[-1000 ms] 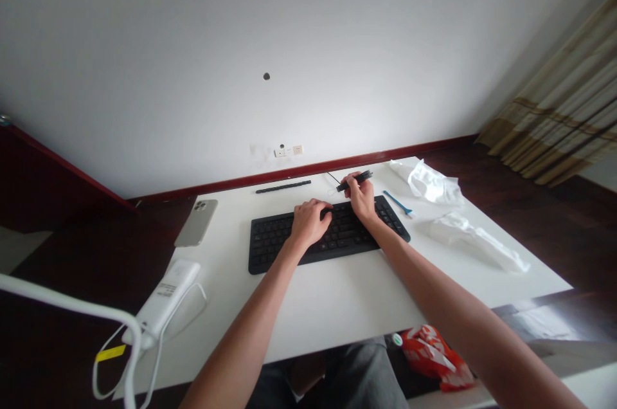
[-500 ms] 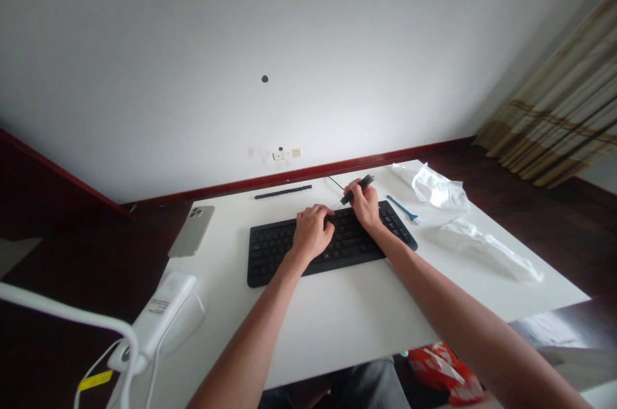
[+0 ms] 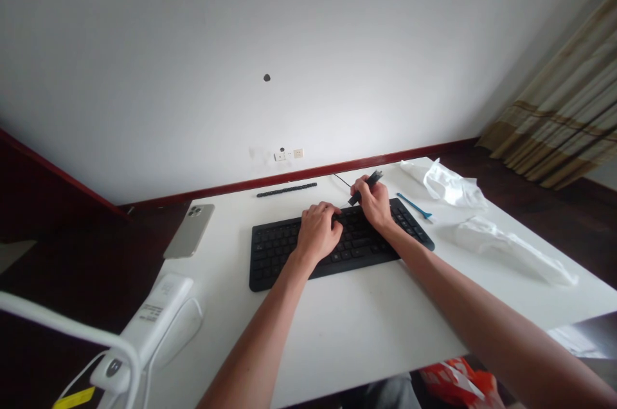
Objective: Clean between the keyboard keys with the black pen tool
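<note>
L hand (image 3: pixel 315 232) sits curled on the black kbd (image 3: pixel 274 254), fingers (image 3: pixel 328 209) on the keys near the top edge, nothing seen in it. R hand (image 3: pixel 373 203) is closed round a slim black tool (image 3: pixel 374 179) just above the kbd's top edge, tip pointing up & right; exact kind of tool can't be told. Thin dark cable (image 3: pixel 342 180) runs up-left from near the R hand toward the back of the white desk (image 3: pixel 366 312); its far end can't be seen.

Just behind the kbd, near the back edge: long black strip (image 3: pixel 286 190), lying apart from both hands. R of the kbd: small blue brush-like tool (image 3: pixel 414 206) w/ thin handle, then 2 crumpled white plastic bags (image 3: pixel 453 185) (image 3: pixel 513 251), the nearer one long & flat. L of the kbd: phone (image 3: pixel 189 231), back up, cameras toward the far end. Front-L corner: white power bank (image 3: pixel 147 325) w/ white cable (image 3: pixel 186 312). Beyond the desk: wall socket (image 3: pixel 289 154), dark red skirting (image 3: pixel 337 174), striped curtain (image 3: pixel 554 113). Below the front edge, by the grey trousers (image 3: pixel 390 395): orange-red snack bag (image 3: pixel 456 383).
</note>
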`<state>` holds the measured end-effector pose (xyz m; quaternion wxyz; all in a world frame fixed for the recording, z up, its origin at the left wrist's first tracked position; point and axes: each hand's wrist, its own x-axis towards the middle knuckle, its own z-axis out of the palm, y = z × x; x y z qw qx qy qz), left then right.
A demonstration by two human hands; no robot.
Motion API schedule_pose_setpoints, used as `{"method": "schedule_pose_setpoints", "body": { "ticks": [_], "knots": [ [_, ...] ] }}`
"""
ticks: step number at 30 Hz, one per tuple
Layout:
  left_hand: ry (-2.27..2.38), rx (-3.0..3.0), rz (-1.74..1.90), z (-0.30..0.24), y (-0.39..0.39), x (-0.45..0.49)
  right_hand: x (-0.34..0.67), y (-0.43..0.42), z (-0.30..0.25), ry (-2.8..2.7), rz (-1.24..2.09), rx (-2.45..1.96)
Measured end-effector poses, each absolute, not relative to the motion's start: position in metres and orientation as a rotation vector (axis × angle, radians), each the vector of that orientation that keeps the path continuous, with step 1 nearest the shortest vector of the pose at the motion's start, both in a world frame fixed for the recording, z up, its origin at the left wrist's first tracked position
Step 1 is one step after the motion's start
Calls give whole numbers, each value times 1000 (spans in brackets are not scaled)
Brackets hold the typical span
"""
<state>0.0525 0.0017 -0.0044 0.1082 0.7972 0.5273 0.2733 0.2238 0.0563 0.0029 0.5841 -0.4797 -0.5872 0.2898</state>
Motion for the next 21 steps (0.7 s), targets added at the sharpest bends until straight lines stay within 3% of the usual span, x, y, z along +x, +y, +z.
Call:
{"method": "schedule_pose_setpoints", "body": {
  "ticks": [14,21],
  "knots": [
    [1554,2364,819,-7,1,52,231,57,7,-1523,815,-1171],
    [1522,2374,863,-5,0,52,245,54,24,-1842,623,-1289]
  ]
}}
